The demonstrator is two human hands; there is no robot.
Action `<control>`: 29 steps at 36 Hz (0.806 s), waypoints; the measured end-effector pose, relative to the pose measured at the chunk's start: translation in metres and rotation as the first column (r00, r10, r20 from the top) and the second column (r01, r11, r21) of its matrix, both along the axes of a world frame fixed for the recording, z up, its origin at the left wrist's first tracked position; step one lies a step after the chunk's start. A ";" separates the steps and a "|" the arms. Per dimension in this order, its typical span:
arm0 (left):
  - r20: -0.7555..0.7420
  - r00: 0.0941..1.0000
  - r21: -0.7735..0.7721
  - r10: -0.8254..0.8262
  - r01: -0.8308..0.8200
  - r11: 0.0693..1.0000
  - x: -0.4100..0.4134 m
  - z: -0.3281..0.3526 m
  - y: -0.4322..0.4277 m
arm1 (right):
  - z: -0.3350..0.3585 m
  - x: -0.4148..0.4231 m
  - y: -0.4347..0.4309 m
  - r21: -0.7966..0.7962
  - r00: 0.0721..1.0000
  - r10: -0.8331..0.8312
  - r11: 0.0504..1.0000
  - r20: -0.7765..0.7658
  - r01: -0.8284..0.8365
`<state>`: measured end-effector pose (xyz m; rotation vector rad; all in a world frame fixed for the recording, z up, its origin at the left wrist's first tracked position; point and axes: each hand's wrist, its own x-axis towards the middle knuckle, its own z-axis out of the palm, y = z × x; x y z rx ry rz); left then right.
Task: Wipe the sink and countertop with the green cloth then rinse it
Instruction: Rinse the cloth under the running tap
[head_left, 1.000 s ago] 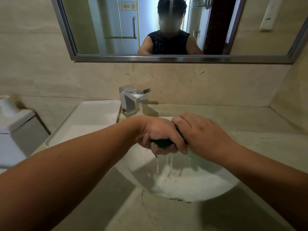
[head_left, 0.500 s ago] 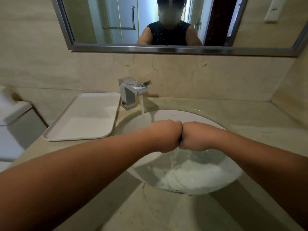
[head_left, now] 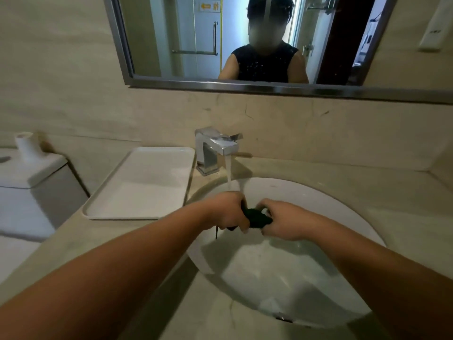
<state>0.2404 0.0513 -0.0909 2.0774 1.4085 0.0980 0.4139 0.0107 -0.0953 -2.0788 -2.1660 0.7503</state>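
Note:
A dark green cloth (head_left: 257, 217), bunched into a short roll, is held over the white sink (head_left: 318, 209). My left hand (head_left: 226, 211) grips its left end and my right hand (head_left: 284, 222) grips its right end. A thin thread hangs from the cloth below my left hand. Water runs from the chrome faucet (head_left: 215, 148) and falls just behind my left hand. Water stands in the bowl. The beige countertop (head_left: 367, 182) surrounds the sink.
A white tray (head_left: 142, 185) lies on the counter left of the faucet. A toilet tank (head_left: 27, 182) with a paper roll (head_left: 25, 146) stands at far left. A mirror (head_left: 171, 45) hangs on the wall above, showing a person.
My fists were pressed together over the cloth; now they have drawn apart and the green roll shows between them. The hands sit closer to the running stream.

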 end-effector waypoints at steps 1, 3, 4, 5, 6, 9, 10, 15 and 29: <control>0.037 0.999 -0.018 0.024 -0.024 1.000 -0.006 0.002 0.004 | 0.002 -0.002 0.004 -0.003 0.997 -0.031 1.000 -0.064 0.031; 0.083 0.994 -0.036 0.074 -0.071 0.997 -0.017 0.005 0.014 | 0.006 -0.007 0.013 -0.024 0.968 -0.113 0.994 -0.223 0.111; 0.105 0.990 -0.048 0.093 -0.089 0.995 -0.021 0.005 0.019 | 0.007 -0.010 0.017 -0.037 0.938 -0.149 0.989 -0.312 0.145; 0.145 0.983 -0.069 0.115 -0.106 0.992 -0.025 0.005 0.023 | 0.006 -0.014 0.022 -0.054 0.897 -0.182 0.983 -0.402 0.175; 0.205 0.968 -0.100 0.142 -0.124 0.987 -0.028 0.005 0.026 | 0.005 -0.018 0.027 -0.068 0.855 -0.208 0.977 -0.474 0.200; 0.378 0.897 -0.162 0.228 -0.178 0.971 -0.033 0.007 0.033 | 0.000 -0.027 0.042 -0.079 0.782 -0.252 0.964 -0.570 0.254; 0.397 0.885 -0.153 0.244 -0.199 0.968 -0.034 0.007 0.034 | -0.001 -0.030 0.045 -0.079 0.774 -0.264 0.960 -0.576 0.268; 0.501 0.811 -0.105 0.302 -0.289 0.951 -0.040 0.003 0.043 | -0.010 -0.041 0.059 -0.088 0.690 -0.325 0.931 -0.647 0.355; 0.652 0.647 -0.178 0.394 -0.374 0.910 -0.053 -0.009 0.052 | -0.026 -0.040 0.081 -0.332 0.154 -0.435 0.833 -0.887 0.443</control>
